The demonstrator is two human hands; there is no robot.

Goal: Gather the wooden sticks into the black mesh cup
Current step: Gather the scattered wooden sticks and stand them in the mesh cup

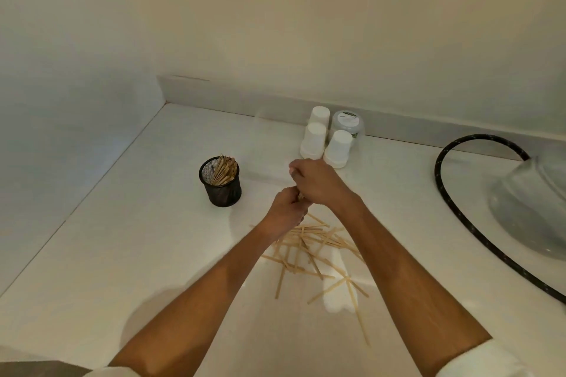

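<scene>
A black mesh cup stands on the white counter, left of my hands, with a bunch of wooden sticks standing in it. Several loose wooden sticks lie scattered on the counter below my hands. My left hand and my right hand are curled together just above the pile, to the right of the cup. A bit of wooden stick shows between them, so both hands grip a small bundle that is mostly hidden by the fingers.
Three upturned white paper cups and a clear lidded container stand behind my hands near the wall. A black hose curves along a clear dome-shaped cover at the right. Walls close the counter's left and back.
</scene>
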